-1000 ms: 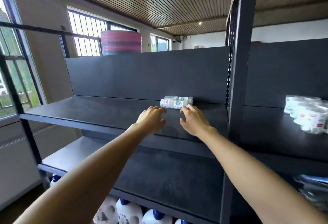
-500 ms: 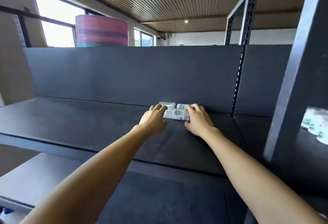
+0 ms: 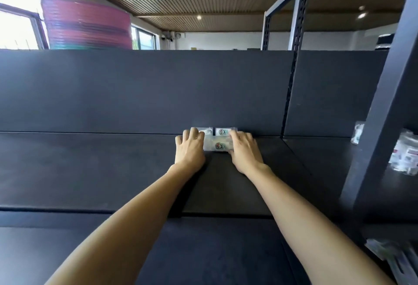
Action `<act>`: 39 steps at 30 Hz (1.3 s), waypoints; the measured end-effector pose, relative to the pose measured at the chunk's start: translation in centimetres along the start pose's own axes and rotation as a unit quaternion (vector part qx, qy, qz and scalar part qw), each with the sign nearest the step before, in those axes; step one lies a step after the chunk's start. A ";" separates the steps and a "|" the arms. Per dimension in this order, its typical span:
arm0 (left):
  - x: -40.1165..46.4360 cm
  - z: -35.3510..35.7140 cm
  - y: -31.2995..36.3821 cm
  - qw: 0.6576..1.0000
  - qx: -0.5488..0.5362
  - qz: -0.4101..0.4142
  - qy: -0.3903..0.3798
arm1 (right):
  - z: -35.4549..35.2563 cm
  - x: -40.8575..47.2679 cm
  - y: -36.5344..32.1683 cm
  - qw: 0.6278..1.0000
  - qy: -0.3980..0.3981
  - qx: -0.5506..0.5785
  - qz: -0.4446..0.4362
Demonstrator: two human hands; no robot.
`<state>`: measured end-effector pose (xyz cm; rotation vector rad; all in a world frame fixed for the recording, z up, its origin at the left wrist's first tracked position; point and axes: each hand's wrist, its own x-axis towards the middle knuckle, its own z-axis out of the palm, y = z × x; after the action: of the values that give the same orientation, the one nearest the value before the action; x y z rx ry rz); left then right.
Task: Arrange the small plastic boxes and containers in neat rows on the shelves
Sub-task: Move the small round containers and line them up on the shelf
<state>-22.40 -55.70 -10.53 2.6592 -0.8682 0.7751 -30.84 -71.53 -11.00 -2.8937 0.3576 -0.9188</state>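
Observation:
A few small clear plastic boxes with colourful labels sit at the back of the dark shelf (image 3: 90, 167), against the rear panel. One front box (image 3: 218, 145) lies between my hands. Two more, a left back box (image 3: 206, 130) and a right back box (image 3: 224, 131), stand behind it, touching the panel. My left hand (image 3: 190, 149) rests palm down against the left end of the boxes, with its fingers touching the left back one. Against the right end lies my right hand (image 3: 243, 151), its fingers laid over the front box's edge.
A black upright post (image 3: 384, 115) divides this bay from the right one, where more clear containers (image 3: 407, 156) are heaped. Wrapped clear items (image 3: 389, 255) lie at the lower right. A stack of pink basins (image 3: 86, 27) shows above the rear panel. A lower shelf (image 3: 203, 250) juts out below.
The view has moved closer and to the right. Both hands reached forward from just in front of the boxes to either end of them, and the boxes now sit against the rear panel.

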 end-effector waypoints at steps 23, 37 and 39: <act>-1.3 -1.0 -0.4 0.987 -0.143 0.055 0.045 | -5.2 -7.0 -2.5 0.997 -0.025 -0.036 0.065; -7.9 -10.5 3.6 0.948 -0.307 0.003 -0.081 | -16.5 -12.8 -3.1 0.988 -0.131 0.055 0.054; -9.6 -12.0 5.0 0.937 -0.330 0.000 -0.118 | -18.3 -14.4 -2.5 0.985 -0.138 0.091 0.041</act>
<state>-36.94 -50.63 -5.52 2.1582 -0.9718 0.1101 -52.29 -65.78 -3.74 -2.7619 0.3460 -0.4993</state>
